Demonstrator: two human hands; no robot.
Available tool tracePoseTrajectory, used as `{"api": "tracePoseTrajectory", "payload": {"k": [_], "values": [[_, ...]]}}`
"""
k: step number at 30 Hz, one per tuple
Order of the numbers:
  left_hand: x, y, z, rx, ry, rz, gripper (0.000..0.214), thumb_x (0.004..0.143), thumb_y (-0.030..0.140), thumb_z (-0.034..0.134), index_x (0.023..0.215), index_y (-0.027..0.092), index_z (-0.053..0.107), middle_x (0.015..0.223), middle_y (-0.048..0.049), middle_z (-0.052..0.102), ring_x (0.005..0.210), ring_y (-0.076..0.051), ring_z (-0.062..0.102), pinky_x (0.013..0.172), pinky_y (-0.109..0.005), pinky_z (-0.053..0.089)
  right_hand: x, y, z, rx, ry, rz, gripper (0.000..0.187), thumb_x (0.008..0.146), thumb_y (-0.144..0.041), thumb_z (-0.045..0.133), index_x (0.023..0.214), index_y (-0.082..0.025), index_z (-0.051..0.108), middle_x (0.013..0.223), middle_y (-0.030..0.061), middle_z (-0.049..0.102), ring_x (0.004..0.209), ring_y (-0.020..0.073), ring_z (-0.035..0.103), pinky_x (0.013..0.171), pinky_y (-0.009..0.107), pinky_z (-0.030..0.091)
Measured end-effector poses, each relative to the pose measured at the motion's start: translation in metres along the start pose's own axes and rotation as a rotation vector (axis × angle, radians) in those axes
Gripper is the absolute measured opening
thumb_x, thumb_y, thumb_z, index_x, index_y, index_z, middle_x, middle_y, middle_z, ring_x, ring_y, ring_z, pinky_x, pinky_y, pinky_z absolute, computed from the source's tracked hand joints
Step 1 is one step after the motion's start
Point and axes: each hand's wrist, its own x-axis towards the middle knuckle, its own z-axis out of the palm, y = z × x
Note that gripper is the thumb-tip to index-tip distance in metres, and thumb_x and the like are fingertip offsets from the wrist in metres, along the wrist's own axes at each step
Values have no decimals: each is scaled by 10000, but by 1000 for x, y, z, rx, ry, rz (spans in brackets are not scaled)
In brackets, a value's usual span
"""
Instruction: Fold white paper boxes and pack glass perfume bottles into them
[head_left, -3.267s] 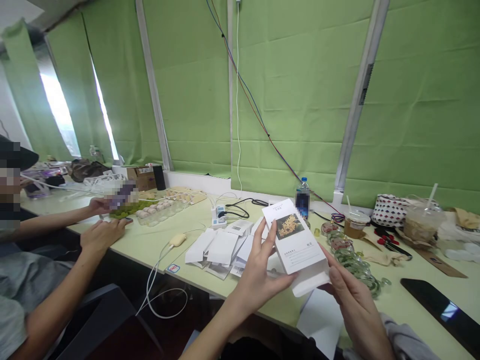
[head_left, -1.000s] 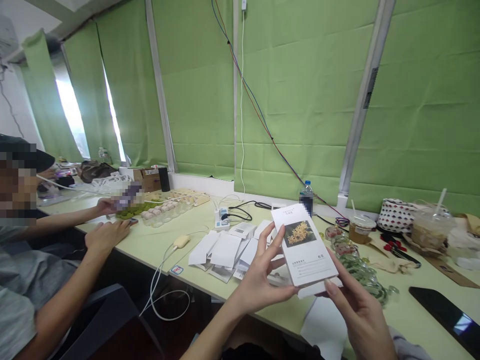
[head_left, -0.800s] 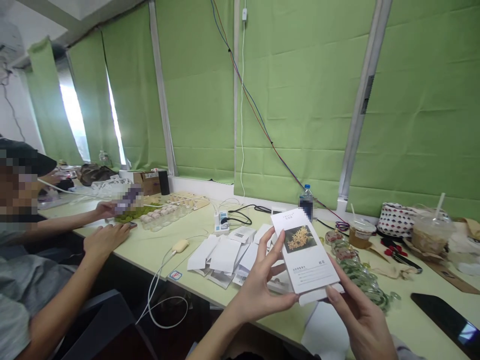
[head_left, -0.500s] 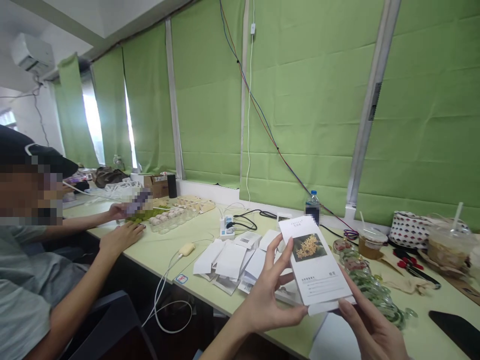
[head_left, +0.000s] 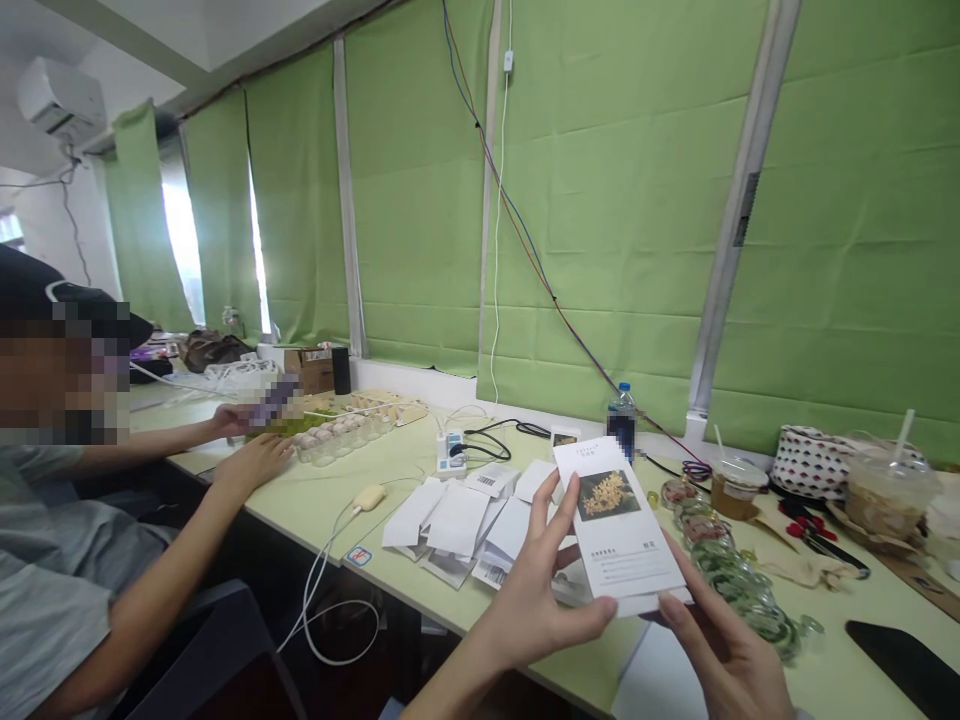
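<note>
Between both hands, above the table's front edge, is a white printed card (head_left: 628, 550) with a photo of yellow flowers and lines of text. A second white layer shows under its lower edge. My left hand (head_left: 536, 590) grips the card's left side, thumb at the lower corner and fingertips along the edge. At the lower right corner, my right hand (head_left: 724, 635) pinches it with the thumb in front and fingers behind. Several white paper packets (head_left: 457, 520), some with barcodes, lie in a loose pile beyond my left hand. Below the card is a white sheet (head_left: 660, 680).
Small clear containers with green and reddish contents (head_left: 739, 590) stand right of my hands. Further right are drink cups (head_left: 739, 485), red-handled scissors (head_left: 814, 535) and a black phone-like slab (head_left: 904, 665). A power strip (head_left: 451, 453) lies behind the packets. A co-worker (head_left: 67, 560) sits left.
The card and both hands sit slightly further left in view. My right hand has come in a little, and less of the lower layer sticks out at the card's bottom edge.
</note>
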Motion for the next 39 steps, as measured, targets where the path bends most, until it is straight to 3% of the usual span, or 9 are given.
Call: {"api": "tracePoseTrajectory", "payload": {"k": [6,12,15,21,32,35,39], "values": [[0,-1,3,-101,4,-4,902,766,261,690,1463,404,136,1549,-11,-91,1355,-313,353,1076,-419,424,-5,-7,5,152,-44,77,702,784,-426,703,1400,-187,467,1257,70,631,1050,267,645,872,292,561],[1,1,1,-11,-55,50,1072,657,132,733,1468,397,85,1542,6,-129,1429,-342,174,1119,-412,366,-7,-11,10,224,-30,142,687,784,-420,705,1396,-220,464,1335,45,569,1099,246,614,887,261,549],[1,2,0,9,-46,23,1090,651,189,775,1465,404,82,1544,-4,-128,1414,-344,217,1104,-415,390,-3,-5,5,171,-54,133,690,781,-425,707,1395,-216,471,1295,49,601,1055,254,638,861,282,569],[0,2,0,4,-21,11,1012,687,192,756,1457,418,138,1540,0,-77,1393,-316,276,1086,-385,420,5,6,-9,28,-80,115,628,739,-406,741,1319,-239,569,1172,5,682,1098,279,617,957,330,521],[-1,3,-3,-19,-66,35,1036,675,179,768,1458,416,132,1536,-9,-88,1368,-294,345,1097,-328,392,8,8,-8,41,60,58,473,673,-346,780,1133,-285,690,1090,-45,709,894,259,682,661,255,633],[-1,3,-3,-10,-71,26,1028,686,200,765,1459,415,122,1541,-11,-96,1381,-297,320,1104,-348,382,8,4,-9,41,49,49,432,696,-378,760,1113,-281,707,1074,-37,716,705,206,684,627,270,632],[0,2,-4,-13,-58,19,1020,690,257,776,1465,392,125,1555,-9,-111,1430,-333,186,1108,-391,379,5,0,-8,24,24,52,454,708,-399,752,1140,-268,702,1038,-32,728,678,188,673,654,261,616]]}}
